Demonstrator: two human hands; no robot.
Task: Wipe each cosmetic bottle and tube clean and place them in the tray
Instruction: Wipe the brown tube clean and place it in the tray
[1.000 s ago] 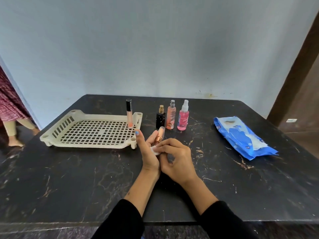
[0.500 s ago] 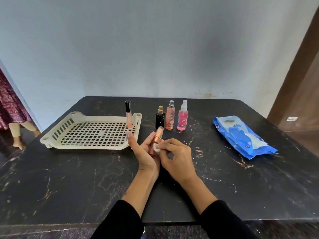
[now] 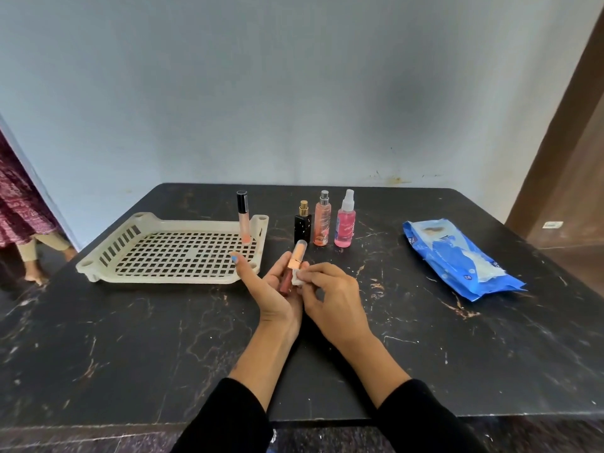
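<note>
Lip tube [image 3: 292,268]: gripped in left hand [image 3: 273,287], right hand [image 3: 330,294] pinching wipe [image 3: 297,278] against it; wiping underway, tray [image 3: 98,268] placement next.

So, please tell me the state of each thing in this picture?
Left hand: holds tube.
Tube: capped, tilted.
Right hand: pinches wipe.
Wipe: against tube.
Tray: holds one upright gloss.
Three bottles: upright, capped.
Pack: lying flat.

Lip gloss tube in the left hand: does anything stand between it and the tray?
Nothing visible blocks it. The lip gloss tube, held in the left hand, is just right of the tray. The tall gloss tube stands in the tray's far right corner, leaving open grid.
</note>
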